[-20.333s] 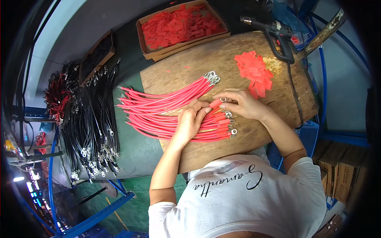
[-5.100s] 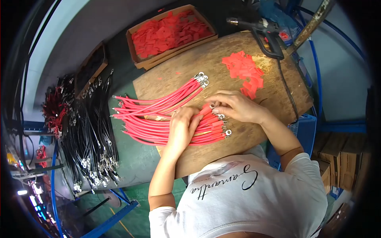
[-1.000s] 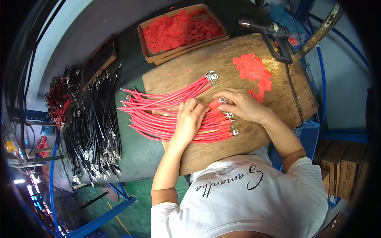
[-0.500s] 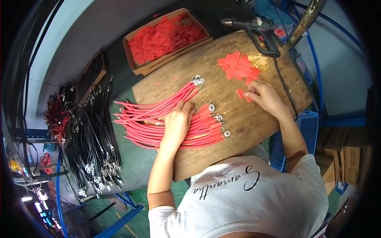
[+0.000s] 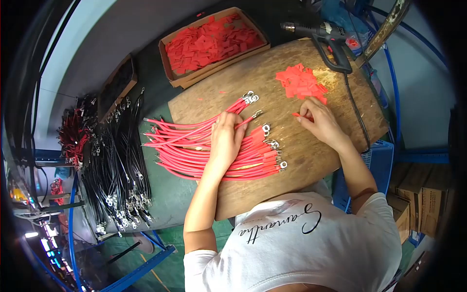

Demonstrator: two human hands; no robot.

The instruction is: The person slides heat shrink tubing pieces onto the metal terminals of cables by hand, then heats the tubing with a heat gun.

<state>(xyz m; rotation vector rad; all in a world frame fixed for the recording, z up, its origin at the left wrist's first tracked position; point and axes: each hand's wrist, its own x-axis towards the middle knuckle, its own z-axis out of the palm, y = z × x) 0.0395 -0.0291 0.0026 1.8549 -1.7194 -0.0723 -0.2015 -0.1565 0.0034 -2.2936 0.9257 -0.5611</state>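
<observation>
My left hand (image 5: 225, 138) lies over a bundle of red cables, its thumb and finger closed on one red cable (image 5: 247, 121) whose metal ring lug (image 5: 258, 114) sticks out to the right. Below it, finished-looking cable ends carry wider red sleeves (image 5: 270, 155) beside their ring lugs. Several other red cables (image 5: 238, 105) stretch above the hand with bare lugs. My right hand (image 5: 318, 121) pinches a small red sleeve piece (image 5: 296, 115) at its fingertips, mostly hidden. Just above that hand is a loose pile of flat red sleeve pieces (image 5: 300, 82).
A cardboard box (image 5: 221, 64) of red pieces stands behind the wooden board (image 5: 233, 197). A heat gun (image 5: 331, 48) lies at the back right, its black cord (image 5: 354, 107) running down the board. Black cables (image 5: 119, 165) with lugs hang at left. A blue crate (image 5: 384, 158) is at right.
My left hand has shifted up and now holds one cable's lug end apart from the others. My right fingers have closed on a red piece near where two lay on the board.
</observation>
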